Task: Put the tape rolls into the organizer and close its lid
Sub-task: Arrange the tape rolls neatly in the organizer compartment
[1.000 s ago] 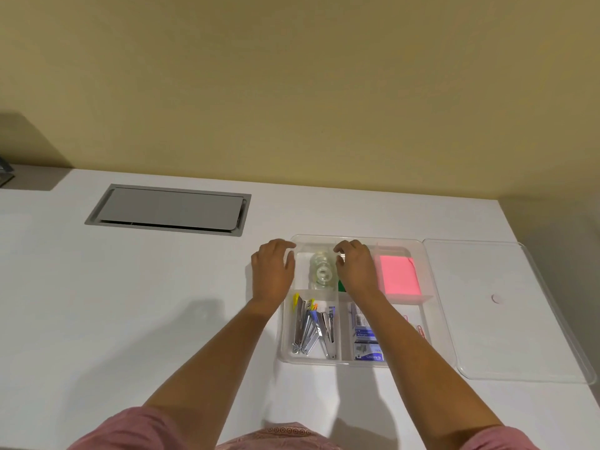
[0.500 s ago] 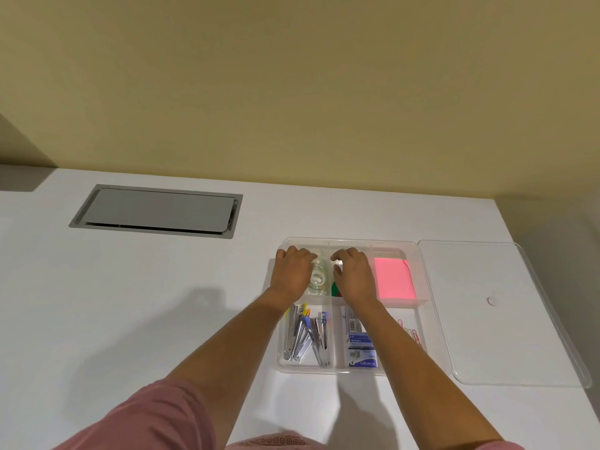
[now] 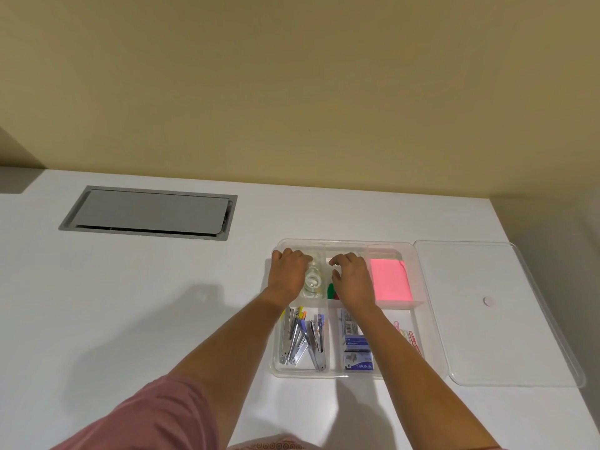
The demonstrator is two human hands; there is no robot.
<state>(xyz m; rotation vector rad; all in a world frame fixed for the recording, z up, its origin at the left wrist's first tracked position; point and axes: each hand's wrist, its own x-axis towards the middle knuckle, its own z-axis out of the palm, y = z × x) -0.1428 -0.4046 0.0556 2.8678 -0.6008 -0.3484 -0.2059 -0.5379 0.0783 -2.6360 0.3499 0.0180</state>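
A clear compartmented organizer (image 3: pixel 324 375) sits on the white table. A small stack of clear tape rolls (image 3: pixel 313 281) stands in its back-left compartment. My left hand (image 3: pixel 288 275) covers the left side of the rolls, with fingers curled over them. My right hand (image 3: pixel 353 279) hovers over the back-middle compartment, just right of the rolls, with its fingers curled and apart and nothing in them. The clear lid (image 3: pixel 487 336) lies flat on the table, right of the organizer.
Other compartments hold metal staplers (image 3: pixel 302 336), staple boxes (image 3: pixel 357 350), pink sticky notes (image 3: pixel 389 280), paper clips (image 3: pixel 409 336) and a green item (image 3: pixel 331 290). A grey cable hatch (image 3: pixel 149 211) is set in the table at the back left. The table's right edge runs just beyond the lid.
Both hands moved closer together and down into the organizer's back row. The tape rolls now sit lower in the back-left compartment, partly under my left hand.
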